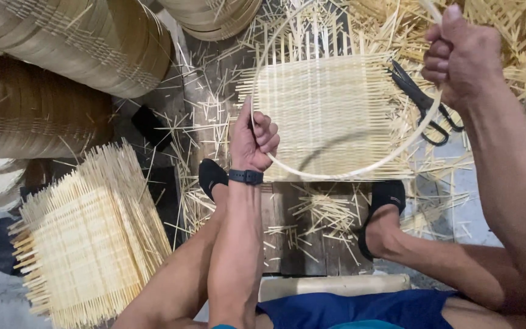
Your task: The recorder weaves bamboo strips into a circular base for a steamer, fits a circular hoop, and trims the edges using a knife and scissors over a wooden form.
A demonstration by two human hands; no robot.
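The left hand (252, 141) is closed in a fist around the near-left arc of a pale bamboo hoop (360, 172), and the right hand (461, 55) is clenched just as tightly on the hoop's far-right side, so the ring is held between them over a square woven bamboo mat (330, 116) lying on the floor. Holding it at two opposite points seems to keep the springy strip round and centred on the weave. At far left, big rolled stacks of finished bamboo ware (62, 55) lie on their sides, and below them a pile of woven mats (86, 244) with loose strip ends bristling out sits within easy reach. A black wristband (246, 176) circles the left wrist, and two feet in dark socks (211, 176) rest on the wooden boards (293, 237), close to the mat's near edge. To the right of the mat lie black scissors (424, 103), their handles partly behind the hoop. Bamboo offcuts (330, 213) litter everything. The hoop's top arc runs out of the frame, so its join cannot be made out, and the right hand hides the stretch it grips.
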